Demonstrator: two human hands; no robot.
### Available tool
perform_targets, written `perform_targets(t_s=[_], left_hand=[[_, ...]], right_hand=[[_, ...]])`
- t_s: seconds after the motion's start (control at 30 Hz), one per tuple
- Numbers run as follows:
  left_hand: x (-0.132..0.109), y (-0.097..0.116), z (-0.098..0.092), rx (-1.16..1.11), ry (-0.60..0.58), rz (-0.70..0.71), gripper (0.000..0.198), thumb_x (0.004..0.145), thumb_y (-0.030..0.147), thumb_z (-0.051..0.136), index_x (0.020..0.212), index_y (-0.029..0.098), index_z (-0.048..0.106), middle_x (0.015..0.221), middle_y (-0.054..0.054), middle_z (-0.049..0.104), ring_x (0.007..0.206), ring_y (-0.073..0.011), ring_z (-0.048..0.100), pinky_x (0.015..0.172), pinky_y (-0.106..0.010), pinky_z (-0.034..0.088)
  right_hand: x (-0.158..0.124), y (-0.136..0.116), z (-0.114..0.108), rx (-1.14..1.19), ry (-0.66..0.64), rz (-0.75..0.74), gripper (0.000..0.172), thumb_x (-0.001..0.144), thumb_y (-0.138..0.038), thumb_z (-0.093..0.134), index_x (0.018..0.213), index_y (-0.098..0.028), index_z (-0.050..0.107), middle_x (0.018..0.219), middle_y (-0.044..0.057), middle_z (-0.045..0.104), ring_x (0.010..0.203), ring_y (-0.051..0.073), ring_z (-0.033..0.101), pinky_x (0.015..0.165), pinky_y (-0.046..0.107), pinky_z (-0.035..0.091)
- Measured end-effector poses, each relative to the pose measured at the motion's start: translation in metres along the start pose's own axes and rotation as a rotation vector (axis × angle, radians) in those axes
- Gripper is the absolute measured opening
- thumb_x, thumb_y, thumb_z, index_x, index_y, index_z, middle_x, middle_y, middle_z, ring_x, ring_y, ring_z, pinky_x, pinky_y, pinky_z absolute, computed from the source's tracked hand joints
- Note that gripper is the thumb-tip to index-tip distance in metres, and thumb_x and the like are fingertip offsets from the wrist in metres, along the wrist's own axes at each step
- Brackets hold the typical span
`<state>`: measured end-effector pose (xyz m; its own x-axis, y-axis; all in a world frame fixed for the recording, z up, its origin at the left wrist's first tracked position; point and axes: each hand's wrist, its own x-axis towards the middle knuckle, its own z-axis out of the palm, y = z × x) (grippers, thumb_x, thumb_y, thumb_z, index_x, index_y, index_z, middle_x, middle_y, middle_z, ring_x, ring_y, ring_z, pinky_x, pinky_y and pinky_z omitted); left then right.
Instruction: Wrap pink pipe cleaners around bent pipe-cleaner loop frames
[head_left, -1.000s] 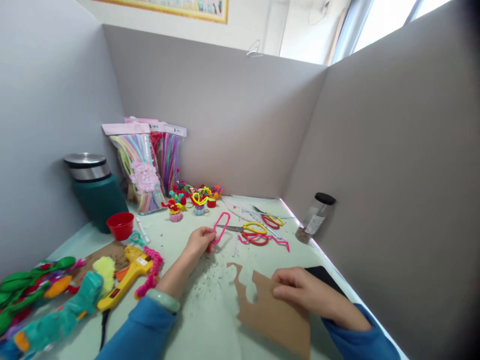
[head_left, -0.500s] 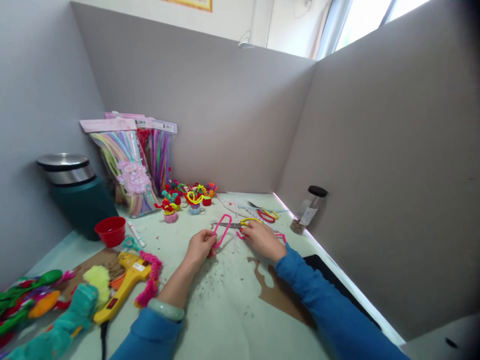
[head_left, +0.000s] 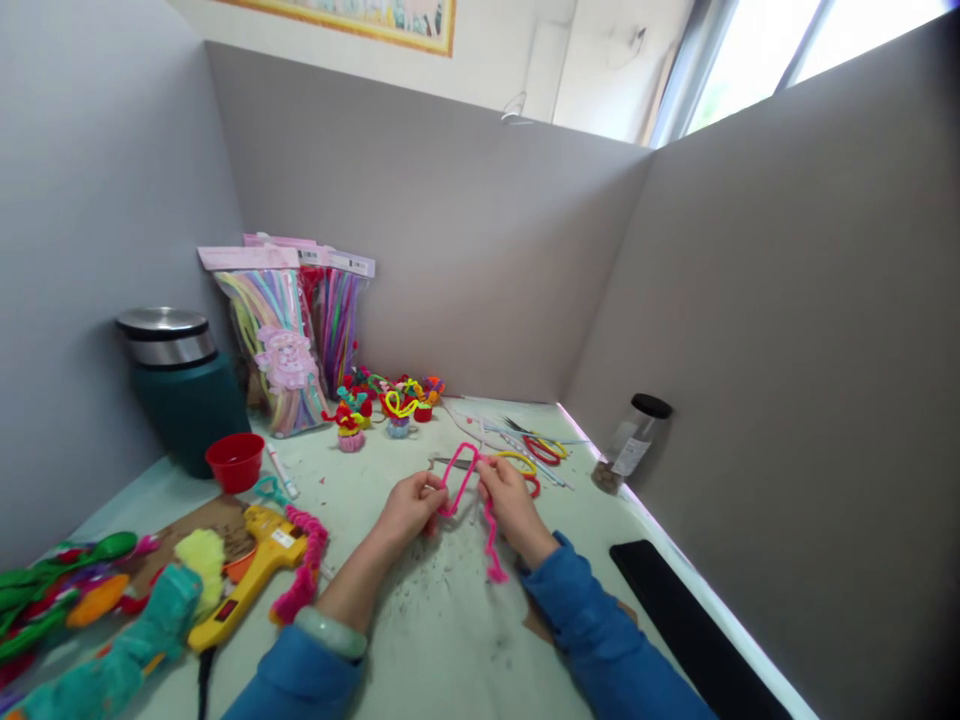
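My left hand (head_left: 414,512) pinches the lower left part of a pink pipe cleaner loop (head_left: 466,450), bent into a long narrow frame. My right hand (head_left: 511,498) is closed on a second pink pipe cleaner (head_left: 491,545), whose crimped end hangs below the fingers. The right fingertips are beside the loop's upper right side; whether they touch it I cannot tell. Just behind the hands lie scissors (head_left: 531,487) with yellow and red handles, their blades partly hidden by the loop and the right hand.
On the left are a yellow hot glue gun (head_left: 255,570), a red cup (head_left: 235,465), a dark green flask (head_left: 184,400) and bagged pipe cleaners (head_left: 274,350). Small colourful figures (head_left: 397,405) stand at the back. A second pair of scissors (head_left: 541,448) and a jar (head_left: 630,448) are on the right.
My right hand has drawn back from the scissors and now holds the crimped pink pipe cleaner close to the loop. The left hand keeps its hold. The view has tilted upward.
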<state>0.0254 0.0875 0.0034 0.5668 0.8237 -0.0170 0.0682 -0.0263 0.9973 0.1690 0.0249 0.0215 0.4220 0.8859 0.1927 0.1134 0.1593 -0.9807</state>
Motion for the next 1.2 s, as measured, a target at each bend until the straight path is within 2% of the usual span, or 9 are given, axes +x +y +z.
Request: perform_targets(t_s=[0.07,0.13,0.27,0.37,0.57,0.8,0.93,1.07,1.2], left_hand=[[-0.002,0.001,-0.001,0.018,-0.122,0.004,0.023,0.069,0.037,0.059,0.073,0.017,0.048,0.049,0.003,0.056,0.03,-0.0078,0.043,0.032,-0.019,0.03],[-0.003,0.004,-0.001,0.016,-0.163,0.024,0.028,0.07,0.041,0.059,0.079,0.015,0.052,0.056,0.001,0.059,0.031,-0.0072,0.043,0.033,-0.019,0.03],[-0.004,0.013,-0.001,-0.034,-0.023,0.088,0.037,0.072,0.046,0.056,0.087,0.013,0.058,0.076,-0.005,0.065,0.033,-0.0027,0.037,0.033,-0.018,0.026],[-0.005,0.017,-0.002,-0.071,0.031,0.065,0.036,0.07,0.047,0.058,0.076,0.011,0.06,0.067,-0.003,0.063,0.034,-0.0024,0.033,0.034,-0.018,0.023],[-0.006,0.018,-0.002,-0.12,0.053,-0.037,0.032,0.066,0.045,0.061,0.07,0.013,0.058,0.055,0.002,0.055,0.034,-0.0035,0.032,0.036,-0.019,0.022],[-0.007,0.019,0.004,-0.067,-0.033,0.002,0.031,0.067,0.043,0.061,0.062,0.013,0.055,0.047,0.004,0.049,0.033,-0.0035,0.03,0.036,-0.02,0.019],[-0.007,0.017,0.003,-0.054,-0.034,-0.001,0.032,0.068,0.044,0.059,0.064,0.013,0.056,0.05,0.003,0.052,0.033,-0.0037,0.032,0.036,-0.02,0.019],[-0.005,0.015,0.0,-0.044,-0.015,-0.026,0.033,0.068,0.045,0.059,0.064,0.013,0.057,0.049,0.003,0.052,0.032,-0.0034,0.031,0.035,-0.02,0.019],[-0.005,0.014,-0.001,-0.058,0.019,-0.024,0.034,0.068,0.046,0.06,0.072,0.013,0.059,0.055,0.002,0.055,0.032,-0.0033,0.032,0.035,-0.02,0.019]], right_hand=[[-0.003,0.009,0.005,0.026,-0.034,-0.016,0.026,0.08,-0.043,0.049,0.075,-0.017,0.052,0.048,-0.007,0.038,0.042,0.008,0.032,0.04,0.02,0.025],[-0.006,0.015,0.007,0.05,-0.064,-0.022,0.027,0.081,-0.043,0.049,0.074,-0.017,0.053,0.048,-0.007,0.037,0.043,0.008,0.031,0.04,0.02,0.024],[-0.015,0.021,0.01,0.111,-0.174,0.037,0.027,0.081,-0.043,0.049,0.074,-0.017,0.053,0.047,-0.008,0.035,0.041,0.008,0.029,0.04,0.02,0.021],[-0.02,0.021,0.013,0.111,-0.245,0.046,0.027,0.081,-0.044,0.05,0.075,-0.017,0.053,0.048,-0.007,0.035,0.042,0.007,0.029,0.039,0.02,0.02],[-0.016,0.021,0.006,0.046,-0.113,0.017,0.027,0.079,-0.044,0.052,0.069,-0.018,0.051,0.049,-0.007,0.036,0.044,0.008,0.03,0.04,0.02,0.023],[-0.017,0.024,0.007,0.031,-0.153,-0.006,0.027,0.079,-0.042,0.052,0.065,-0.019,0.049,0.049,-0.007,0.036,0.045,0.009,0.031,0.042,0.021,0.024],[-0.016,0.024,0.006,-0.032,-0.088,-0.063,0.027,0.08,-0.042,0.051,0.067,-0.019,0.05,0.051,-0.007,0.036,0.047,0.009,0.032,0.045,0.021,0.026],[-0.014,0.021,-0.003,-0.299,0.019,-0.165,0.031,0.084,-0.043,0.045,0.066,-0.019,0.054,0.054,-0.003,0.045,0.052,0.012,0.042,0.052,0.023,0.033],[-0.016,0.009,-0.009,-0.664,0.142,-0.365,0.027,0.081,-0.041,0.05,0.092,-0.018,0.06,0.087,0.008,0.059,0.083,0.021,0.053,0.073,0.03,0.039]])
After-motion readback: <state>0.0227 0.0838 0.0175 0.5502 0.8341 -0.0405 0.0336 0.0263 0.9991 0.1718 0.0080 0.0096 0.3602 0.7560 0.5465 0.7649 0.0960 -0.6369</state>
